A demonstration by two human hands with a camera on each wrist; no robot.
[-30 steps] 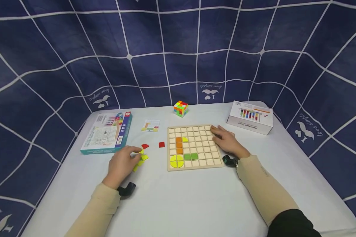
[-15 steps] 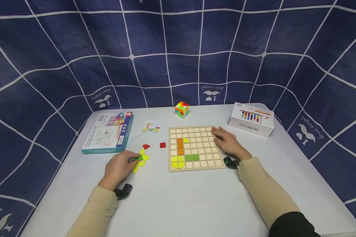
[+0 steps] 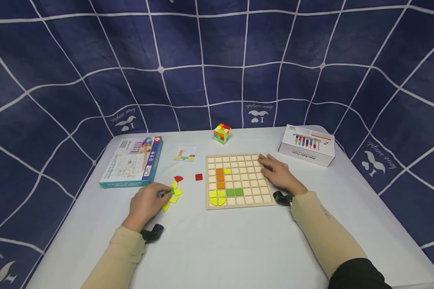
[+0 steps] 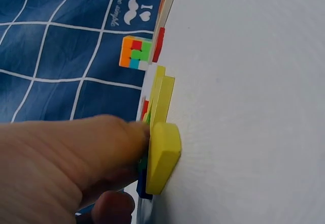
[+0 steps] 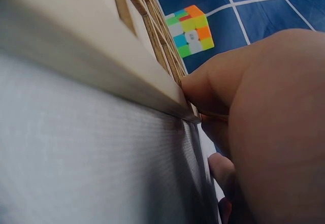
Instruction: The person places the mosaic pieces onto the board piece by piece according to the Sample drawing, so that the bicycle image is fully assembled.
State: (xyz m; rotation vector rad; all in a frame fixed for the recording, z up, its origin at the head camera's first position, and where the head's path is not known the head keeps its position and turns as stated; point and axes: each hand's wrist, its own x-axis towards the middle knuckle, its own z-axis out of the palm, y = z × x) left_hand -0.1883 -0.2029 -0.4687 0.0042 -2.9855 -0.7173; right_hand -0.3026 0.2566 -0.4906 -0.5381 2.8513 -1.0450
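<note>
In the head view, my left hand (image 3: pixel 148 204) pinches a small green tile (image 3: pixel 171 190) at the left of the table, among several yellow tiles (image 3: pixel 174 199). The left wrist view shows the thumb by yellow tiles (image 4: pixel 163 155), with most of the green one hidden. At the table's middle lies a wooden grid board (image 3: pixel 253 204) bearing orange tiles (image 3: pixel 220 178), green tiles (image 3: pixel 234 192), a yellow circle (image 3: pixel 217 198) of quarter pieces and another yellow piece (image 3: pixel 227 171). My right hand (image 3: pixel 279 173) grips the board's right rim near its far corner.
A red quarter piece (image 3: pixel 179 178) and a red square (image 3: pixel 199 177) lie left of the board. Behind them are a pattern card (image 3: pixel 185 153) and a puzzle cube (image 3: pixel 222 133). A flat box (image 3: pixel 130 162) stands at left, a white box (image 3: pixel 306 145) at right.
My left hand has shifted slightly back from the yellow tiles, and the green tile now shows at its fingertips. The right hand stays at the board's rim.
</note>
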